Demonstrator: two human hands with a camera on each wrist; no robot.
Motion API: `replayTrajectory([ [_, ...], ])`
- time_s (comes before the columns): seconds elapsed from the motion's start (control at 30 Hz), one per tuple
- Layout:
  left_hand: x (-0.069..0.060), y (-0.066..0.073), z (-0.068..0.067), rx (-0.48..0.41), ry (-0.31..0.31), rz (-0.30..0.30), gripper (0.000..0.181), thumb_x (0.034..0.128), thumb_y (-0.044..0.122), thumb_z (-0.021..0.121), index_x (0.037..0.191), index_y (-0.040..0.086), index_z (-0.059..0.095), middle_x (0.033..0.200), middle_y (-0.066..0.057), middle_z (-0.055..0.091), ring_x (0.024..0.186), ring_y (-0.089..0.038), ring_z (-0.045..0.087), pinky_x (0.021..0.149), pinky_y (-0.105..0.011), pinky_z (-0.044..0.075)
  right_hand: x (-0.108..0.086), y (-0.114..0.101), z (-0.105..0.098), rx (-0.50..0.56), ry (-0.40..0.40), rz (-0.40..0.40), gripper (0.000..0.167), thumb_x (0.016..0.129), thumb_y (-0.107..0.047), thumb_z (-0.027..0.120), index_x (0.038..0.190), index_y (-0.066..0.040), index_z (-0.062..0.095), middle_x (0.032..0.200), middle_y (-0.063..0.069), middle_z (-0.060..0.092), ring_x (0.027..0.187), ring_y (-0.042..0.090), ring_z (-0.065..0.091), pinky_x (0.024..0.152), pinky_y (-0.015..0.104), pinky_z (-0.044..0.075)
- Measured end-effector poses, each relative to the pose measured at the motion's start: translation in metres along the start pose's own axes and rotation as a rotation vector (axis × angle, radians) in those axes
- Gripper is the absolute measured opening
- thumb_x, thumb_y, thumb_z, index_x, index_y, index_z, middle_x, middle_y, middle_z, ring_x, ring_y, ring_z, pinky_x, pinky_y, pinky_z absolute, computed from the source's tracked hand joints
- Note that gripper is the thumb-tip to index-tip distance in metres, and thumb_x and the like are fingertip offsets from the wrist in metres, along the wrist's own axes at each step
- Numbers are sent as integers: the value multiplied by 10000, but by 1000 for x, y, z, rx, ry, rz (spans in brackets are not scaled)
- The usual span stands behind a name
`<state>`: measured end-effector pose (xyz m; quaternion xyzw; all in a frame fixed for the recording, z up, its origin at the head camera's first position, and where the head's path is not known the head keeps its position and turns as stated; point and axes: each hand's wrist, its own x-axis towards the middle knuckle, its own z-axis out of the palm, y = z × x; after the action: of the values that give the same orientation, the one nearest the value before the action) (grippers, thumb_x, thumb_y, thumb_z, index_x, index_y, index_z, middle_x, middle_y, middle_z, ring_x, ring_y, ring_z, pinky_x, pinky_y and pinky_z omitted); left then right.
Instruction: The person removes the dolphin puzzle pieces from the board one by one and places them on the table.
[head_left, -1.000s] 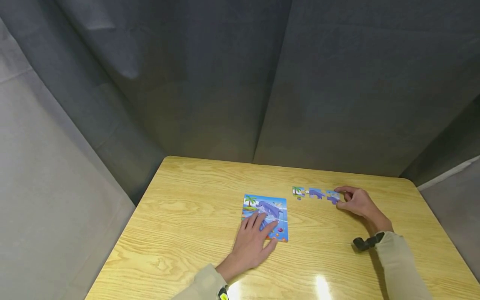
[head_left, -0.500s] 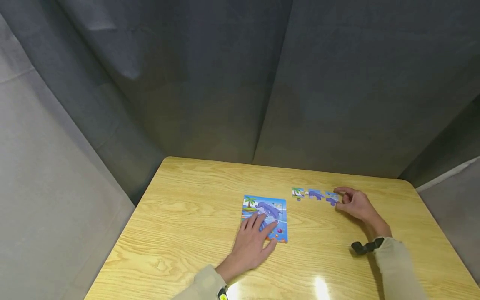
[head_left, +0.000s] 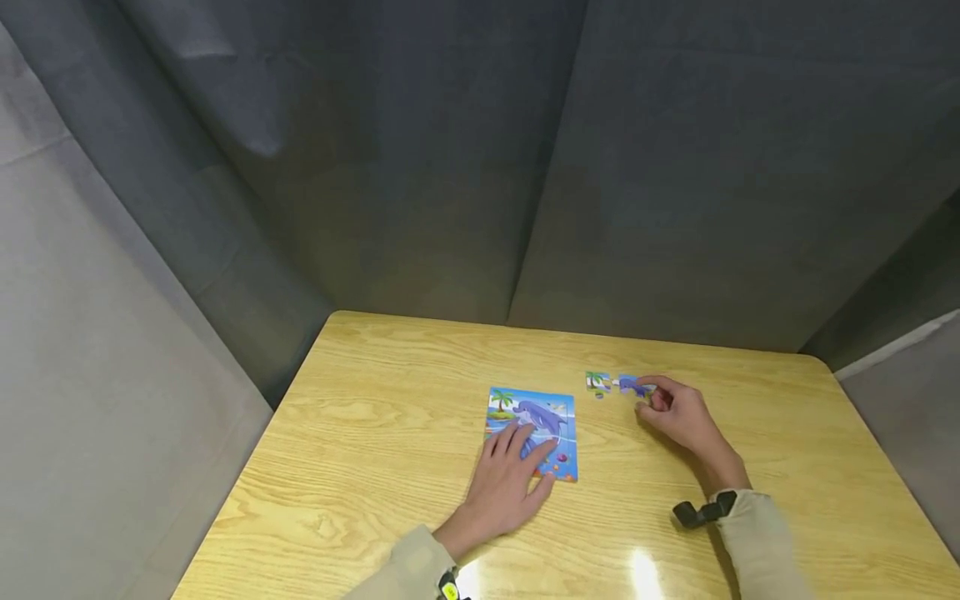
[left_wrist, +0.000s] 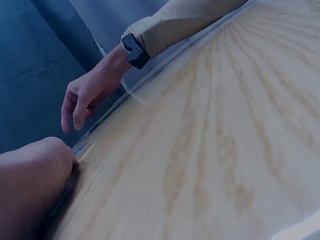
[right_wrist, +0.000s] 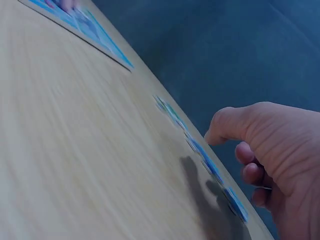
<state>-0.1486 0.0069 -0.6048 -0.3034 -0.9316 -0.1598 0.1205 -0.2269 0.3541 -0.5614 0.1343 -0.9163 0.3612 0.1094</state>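
Observation:
My left hand (head_left: 502, 490) lies spread on the lower part of a dolphin picture board (head_left: 541, 402), covering some of it. A palm-tree puzzle piece (head_left: 594, 381) and a dolphin piece (head_left: 628, 385) lie right of the board. Above the row's right end is my right hand (head_left: 686, 418), thumb and index finger apart, hiding the third piece in the head view. In the right wrist view this right hand (right_wrist: 292, 157) hovers off the table with nothing visible in its grasp, beside the right-end piece (right_wrist: 235, 204).
A wooden table (head_left: 360, 450) carries the board and pieces. Dark grey curtains (head_left: 420, 167) hang behind its far edge, and a lighter one (head_left: 97, 375) is at the left. Black devices are strapped at the wrists.
My right hand has moved left from beside the right-end piece to over it, near the dolphin piece. My left hand has stayed on the board.

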Motion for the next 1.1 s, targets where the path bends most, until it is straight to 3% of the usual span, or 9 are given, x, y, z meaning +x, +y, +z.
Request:
replayTrajectory([
  [0.2, 2, 2, -3, -51, -5, -11, 487, 1080, 478, 433, 1535, 324, 520, 1587, -76, 400, 1481, -317, 339, 1155, -540, 318, 0, -16, 20, 38, -39, -84, 319, 872, 44, 761, 1187, 50, 713, 694, -19, 535, 566, 42, 425, 570, 219, 401],
  [0.4, 3, 1, -4, -73, -24, -6, 496, 1089, 479, 416, 1550, 317, 504, 1575, -77, 403, 1459, -303, 335, 1142, -541, 316, -2, -37, 39, 75, -72, -118, 297, 860, 30, 767, 1154, 36, 725, 698, -36, 545, 575, 44, 443, 543, 229, 405],
  [0.6, 4, -1, -5, -46, -64, 9, 511, 1115, 463, 358, 1590, 300, 447, 1604, -99, 368, 1487, -342, 307, 1162, -558, 301, 3, -65, 55, 151, -157, -141, 294, 887, 4, 742, 1180, 19, 722, 706, -55, 561, 574, 45, 465, 529, 237, 421],
  [0.87, 3, -4, -8, 41, -68, 21, 480, 1125, 416, 354, 1569, 280, 476, 1598, -109, 382, 1498, -360, 314, 1151, -547, 328, 20, -101, 82, 164, -194, -216, 287, 893, 24, 727, 1179, 30, 725, 757, -57, 574, 612, 47, 481, 541, 234, 425],
  [1.1, -1, 1, -14, 67, -86, -26, 446, 1129, 373, 374, 1548, 313, 514, 1630, -97, 378, 1525, -376, 307, 1169, -568, 338, 30, -119, 103, 182, -282, -246, 342, 929, 26, 680, 1268, 70, 670, 817, -11, 620, 635, 50, 512, 555, 240, 460],
])
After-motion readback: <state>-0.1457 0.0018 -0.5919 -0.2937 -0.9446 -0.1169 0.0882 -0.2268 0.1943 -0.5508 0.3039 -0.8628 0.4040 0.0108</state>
